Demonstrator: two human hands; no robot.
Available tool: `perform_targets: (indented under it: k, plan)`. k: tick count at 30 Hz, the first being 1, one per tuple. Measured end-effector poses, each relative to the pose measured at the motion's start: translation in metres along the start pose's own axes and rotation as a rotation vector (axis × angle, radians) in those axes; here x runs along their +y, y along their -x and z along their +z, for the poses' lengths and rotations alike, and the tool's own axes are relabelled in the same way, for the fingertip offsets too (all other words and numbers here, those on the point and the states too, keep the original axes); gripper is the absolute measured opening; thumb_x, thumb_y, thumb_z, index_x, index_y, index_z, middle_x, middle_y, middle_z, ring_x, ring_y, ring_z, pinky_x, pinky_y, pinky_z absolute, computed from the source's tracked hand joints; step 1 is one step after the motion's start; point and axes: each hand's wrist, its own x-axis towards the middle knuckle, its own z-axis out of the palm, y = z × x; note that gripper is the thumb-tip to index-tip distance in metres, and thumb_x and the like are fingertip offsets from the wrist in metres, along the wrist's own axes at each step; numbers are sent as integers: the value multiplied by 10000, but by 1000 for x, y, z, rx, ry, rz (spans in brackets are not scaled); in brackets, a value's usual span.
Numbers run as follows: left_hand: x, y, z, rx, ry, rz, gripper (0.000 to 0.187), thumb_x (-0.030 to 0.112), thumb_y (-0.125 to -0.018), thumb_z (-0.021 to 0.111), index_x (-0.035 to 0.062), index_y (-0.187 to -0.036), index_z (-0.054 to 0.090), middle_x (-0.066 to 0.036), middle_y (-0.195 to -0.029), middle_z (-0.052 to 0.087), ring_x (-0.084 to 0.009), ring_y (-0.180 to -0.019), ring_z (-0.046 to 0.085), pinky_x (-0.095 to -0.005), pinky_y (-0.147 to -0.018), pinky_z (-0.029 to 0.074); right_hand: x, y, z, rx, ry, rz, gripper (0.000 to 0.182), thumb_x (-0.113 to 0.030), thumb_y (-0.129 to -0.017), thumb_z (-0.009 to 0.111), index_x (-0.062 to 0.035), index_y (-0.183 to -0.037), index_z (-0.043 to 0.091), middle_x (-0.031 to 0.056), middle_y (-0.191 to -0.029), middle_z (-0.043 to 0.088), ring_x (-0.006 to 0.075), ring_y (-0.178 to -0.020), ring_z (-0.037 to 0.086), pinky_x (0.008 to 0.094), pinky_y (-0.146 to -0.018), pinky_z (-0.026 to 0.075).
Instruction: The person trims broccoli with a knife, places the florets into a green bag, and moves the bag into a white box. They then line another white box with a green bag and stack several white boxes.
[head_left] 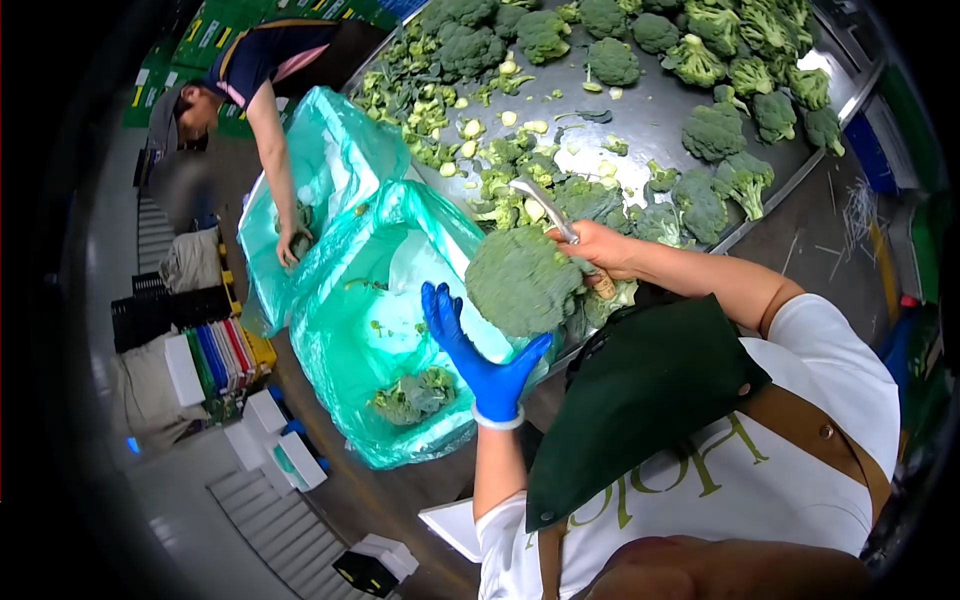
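A large broccoli head (pixel 522 282) is held up over the table's near edge. Its cut stem (pixel 603 286) points toward my right hand (pixel 590 248), which is bare and closed around a knife (pixel 545 208) with the blade pointing up and away. Whether those fingers also grip the stem is hard to see. My left hand (pixel 488 365), in a blue glove, is open just below the broccoli, fingers spread and thumb close to the florets. Beside it, a crate lined with a green plastic bag (pixel 330 375) has a broccoli piece (pixel 413 397) at the bottom.
Many broccoli heads (pixel 712 132) and cut stem pieces (pixel 470 128) cover parts of the metal table (pixel 640 100). A co-worker (pixel 262 95) reaches into a second green-lined crate (pixel 340 140). Stacked crates (pixel 215 360) and white boxes (pixel 275 430) stand on the left.
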Motion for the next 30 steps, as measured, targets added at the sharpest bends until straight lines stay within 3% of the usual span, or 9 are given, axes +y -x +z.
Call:
perform_targets:
  k: [4, 6, 7, 13, 17, 21, 25, 27, 30]
  plan:
    - [-2, -1, 17, -54, 314, -198, 1229, 400, -551, 927, 21, -1498, 242, -162, -1522, 302, -312, -1379, 341, -437, -1126, 298, 49, -35, -27, -15, -6, -128, 379, -259, -951, 616, -59, -1255, 512, 13, -936, 466, 94, -410, 334, 255, -386, 327]
    - [-6, 0, 22, -69, 330, -192, 1217, 391, -556, 926, 19, -1496, 248, -159, -1507, 329, -313, -1370, 355, -430, -1131, 292, 38, -25, -19, -26, -187, 42, 318, -302, -961, 599, -64, -1164, 540, 17, -944, 466, 94, -405, 326, 250, -366, 314]
    - [-6, -1, 22, -63, 335, -200, 1210, 382, -553, 927, 16, -1492, 258, -161, -1486, 360, -313, -1358, 372, -429, -1133, 290, 29, -16, -14, -35, -179, 67, 295, -351, -973, 569, -66, -1043, 537, 20, -831, 503, 92, -394, 344, 250, -348, 293]
    - [-5, -4, 25, -50, 245, -159, 1152, 342, -573, 923, 8, -1474, 289, -163, -1473, 361, -322, -1343, 385, -430, -1118, 312, 31, -12, -10, -132, -264, 203, 259, -296, -1001, 489, -57, -958, 582, -7, -481, 407, 101, -354, 352, 242, -344, 284]
    - [-6, -3, 31, -48, 243, -227, 1131, 276, -596, 920, 21, -1488, 275, -138, -1479, 355, -290, -1338, 389, -410, -1114, 315, 44, -15, -11, -345, -562, 366, 307, -282, -1013, 396, -44, -1014, 591, 12, -500, 437, 98, -367, 365, 238, -347, 301]
    - [-5, -12, 31, -6, 156, -219, 1028, 264, -633, 900, 2, -1449, 332, -166, -1413, 401, -330, -1283, 423, -428, -1084, 336, 35, -11, 0, -386, -513, 378, 396, -352, -1025, 331, -40, -1016, 575, 29, -559, 452, 95, -418, 373, 238, -370, 307]
    - [-3, -12, 40, -49, 256, -246, 1010, 222, -669, 875, 6, -1476, 307, -178, -1464, 385, -324, -1345, 380, -422, -1121, 289, 57, -24, -23, -395, -566, 238, 248, -254, -973, 394, -51, -893, 511, 52, -579, 428, 124, -443, 350, 243, -388, 296]
    - [-9, -12, 38, -106, 133, -166, 911, 154, -724, 826, 12, -1474, 329, -168, -1490, 373, -311, -1374, 350, -419, -1137, 262, 26, -8, -28, -163, -396, 90, 138, -162, -932, 495, -67, -833, 497, 28, -579, 424, 124, -439, 383, 262, -388, 322]
    - [-22, -10, 41, -126, 325, -329, 790, 16, -791, 717, 38, -1483, 336, -154, -1441, 452, -278, -1231, 510, -392, -1034, 397, 10, 1, -63, -97, -294, 26, 78, -114, -933, 536, -88, -879, 486, 28, -646, 482, 111, -440, 418, 264, -369, 352]
